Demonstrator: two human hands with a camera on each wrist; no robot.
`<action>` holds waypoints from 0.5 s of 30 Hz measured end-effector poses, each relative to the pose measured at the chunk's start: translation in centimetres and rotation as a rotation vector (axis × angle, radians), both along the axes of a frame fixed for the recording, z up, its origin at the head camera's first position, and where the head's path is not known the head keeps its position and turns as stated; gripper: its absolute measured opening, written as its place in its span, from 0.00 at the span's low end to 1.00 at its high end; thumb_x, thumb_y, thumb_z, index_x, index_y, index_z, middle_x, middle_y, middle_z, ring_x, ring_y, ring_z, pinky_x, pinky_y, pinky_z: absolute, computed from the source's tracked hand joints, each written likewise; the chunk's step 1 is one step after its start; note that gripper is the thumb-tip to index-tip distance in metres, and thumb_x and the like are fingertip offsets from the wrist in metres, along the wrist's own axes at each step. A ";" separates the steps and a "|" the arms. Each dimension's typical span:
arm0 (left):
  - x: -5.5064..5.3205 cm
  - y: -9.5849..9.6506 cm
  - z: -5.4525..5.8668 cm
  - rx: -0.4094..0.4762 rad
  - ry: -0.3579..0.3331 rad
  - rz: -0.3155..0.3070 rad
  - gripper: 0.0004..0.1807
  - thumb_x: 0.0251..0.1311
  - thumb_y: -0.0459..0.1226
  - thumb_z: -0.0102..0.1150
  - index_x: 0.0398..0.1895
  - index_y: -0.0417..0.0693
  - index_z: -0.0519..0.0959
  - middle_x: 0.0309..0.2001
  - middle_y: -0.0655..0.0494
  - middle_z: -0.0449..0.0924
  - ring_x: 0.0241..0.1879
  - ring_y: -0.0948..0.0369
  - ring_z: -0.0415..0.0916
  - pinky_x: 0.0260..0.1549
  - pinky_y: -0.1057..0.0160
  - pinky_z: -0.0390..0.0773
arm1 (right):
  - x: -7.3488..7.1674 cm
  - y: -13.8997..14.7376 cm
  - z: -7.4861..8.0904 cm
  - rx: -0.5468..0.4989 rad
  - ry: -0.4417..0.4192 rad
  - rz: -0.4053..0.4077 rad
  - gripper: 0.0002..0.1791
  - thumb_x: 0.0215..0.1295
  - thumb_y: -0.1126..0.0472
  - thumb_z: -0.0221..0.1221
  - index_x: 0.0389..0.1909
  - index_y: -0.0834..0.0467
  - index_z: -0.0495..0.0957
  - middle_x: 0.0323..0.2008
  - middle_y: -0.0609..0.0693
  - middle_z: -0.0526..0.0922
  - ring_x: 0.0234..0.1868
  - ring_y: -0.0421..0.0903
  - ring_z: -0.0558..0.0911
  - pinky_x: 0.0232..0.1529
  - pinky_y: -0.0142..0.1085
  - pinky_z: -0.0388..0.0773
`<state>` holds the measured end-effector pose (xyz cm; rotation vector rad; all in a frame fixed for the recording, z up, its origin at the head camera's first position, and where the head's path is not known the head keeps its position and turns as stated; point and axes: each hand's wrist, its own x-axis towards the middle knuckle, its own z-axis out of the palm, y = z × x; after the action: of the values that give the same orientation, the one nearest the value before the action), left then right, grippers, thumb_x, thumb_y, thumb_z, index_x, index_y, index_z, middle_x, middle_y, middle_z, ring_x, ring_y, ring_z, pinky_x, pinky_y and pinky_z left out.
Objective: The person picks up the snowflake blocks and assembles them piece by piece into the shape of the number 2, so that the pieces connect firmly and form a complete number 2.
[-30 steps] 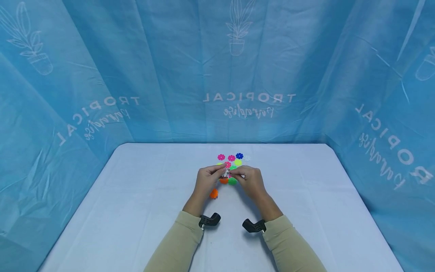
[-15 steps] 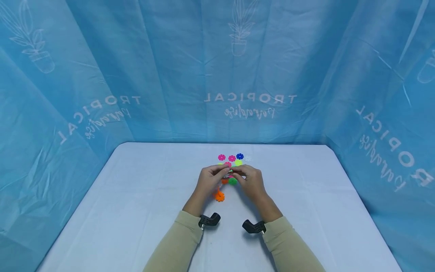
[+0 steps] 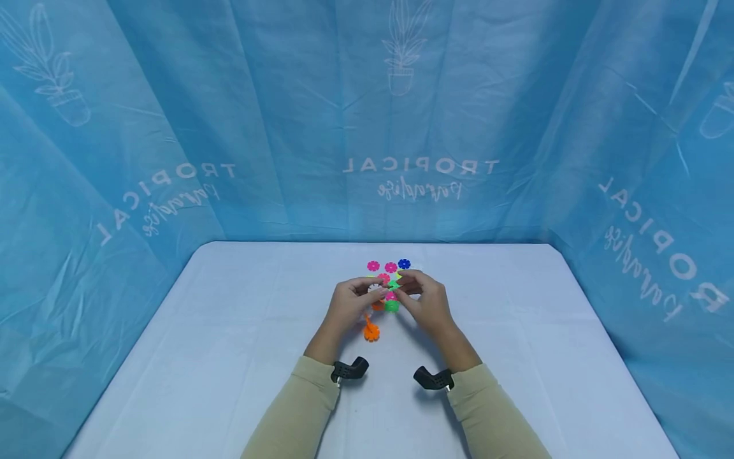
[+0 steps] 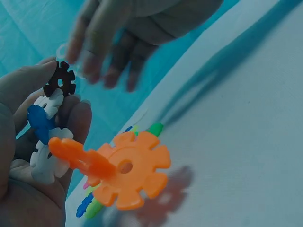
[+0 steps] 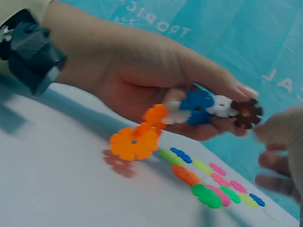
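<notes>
My left hand (image 3: pixel 348 307) holds a chain of interlocking flower-shaped discs, its thumb and fingers gripping the upper end. From the top, the chain runs through a brown disc (image 5: pixel 246 113), a white disc (image 5: pixel 221 106), a blue disc (image 5: pixel 198 108) and another white disc (image 4: pixel 45 163). Two orange discs hang at the lower end, the last orange disc (image 4: pixel 125 168) facing the left wrist camera. My right hand (image 3: pixel 429 307) is beside the brown disc, thumb and fingers spread apart with nothing seen between them; it is blurred in the left wrist view.
Loose flower discs lie on the white table (image 3: pixel 229 357) beyond the hands, among them a green disc (image 5: pixel 206 196), a blue disc (image 3: pixel 404 263) and a pink disc (image 3: pixel 373 266). A blue printed curtain (image 3: pixel 287 127) surrounds the table's back and sides.
The right fingers have come apart and drawn slightly right, away from the left fingertips. The orange end of the chain has swung out to the right below the left hand.
</notes>
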<state>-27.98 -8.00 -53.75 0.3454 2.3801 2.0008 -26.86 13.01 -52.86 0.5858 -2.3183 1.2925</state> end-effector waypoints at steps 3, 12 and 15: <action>-0.1 -0.1 0.1 0.029 -0.002 0.010 0.23 0.61 0.55 0.76 0.53 0.54 0.90 0.44 0.55 0.88 0.40 0.51 0.81 0.32 0.65 0.79 | 0.0 0.3 0.0 0.067 -0.184 -0.055 0.17 0.63 0.66 0.76 0.51 0.63 0.85 0.42 0.52 0.86 0.44 0.48 0.86 0.48 0.42 0.86; -0.2 -0.2 0.4 0.124 -0.040 -0.013 0.29 0.63 0.51 0.76 0.57 0.39 0.86 0.47 0.52 0.88 0.42 0.51 0.88 0.37 0.65 0.82 | -0.4 -0.7 -1.4 0.332 -0.400 -0.065 0.22 0.60 0.52 0.79 0.49 0.61 0.86 0.39 0.47 0.79 0.42 0.46 0.76 0.47 0.40 0.79; -0.2 -0.2 0.5 0.124 -0.045 -0.001 0.29 0.62 0.52 0.76 0.57 0.40 0.87 0.46 0.51 0.88 0.44 0.53 0.87 0.39 0.65 0.83 | -0.5 -1.2 -1.6 0.371 -0.385 -0.082 0.22 0.60 0.52 0.78 0.47 0.61 0.86 0.38 0.47 0.77 0.42 0.47 0.73 0.44 0.40 0.77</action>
<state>-28.14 -8.17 -53.28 0.2997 2.2362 2.1369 -27.33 11.77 -54.45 0.3696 -2.8998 1.0119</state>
